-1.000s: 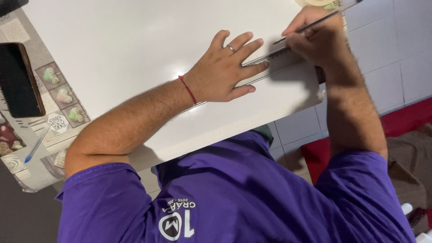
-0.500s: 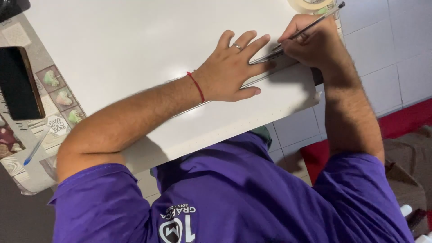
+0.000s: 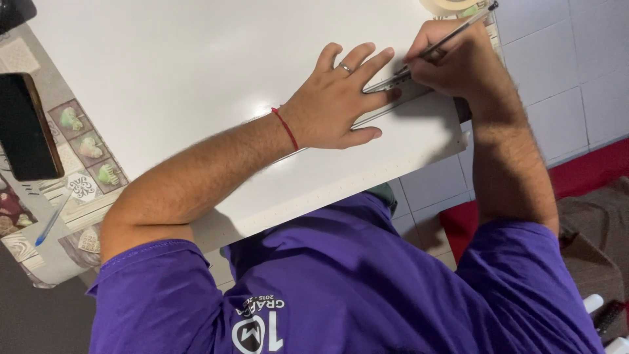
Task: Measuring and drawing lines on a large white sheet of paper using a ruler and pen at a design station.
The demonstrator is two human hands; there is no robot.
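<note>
1. Metal ruler (image 3: 388,82) lies on the large white sheet (image 3: 196,72), pinned under the left hand (image 3: 337,98), fingers spread flat.
2. Right hand (image 3: 458,62) is closed around a pen (image 3: 452,36), its tip at the ruler's edge.
3. A black phone (image 3: 26,124) and a blue pen (image 3: 52,216) lie on the patterned tablecloth (image 3: 78,124).

Looks like somebody's home, probably a dining or kitchen table doing duty as a craft desk. There's a patterned vinyl tablecloth with little heart pictures (image 3: 78,147), pale square floor tiles (image 3: 557,78) and a red rug (image 3: 590,170) underneath. A black smartphone (image 3: 26,128) and a blue ballpoint pen (image 3: 52,219) lie on the cloth, plus cardboard boxes (image 3: 593,242) on the floor.
</note>
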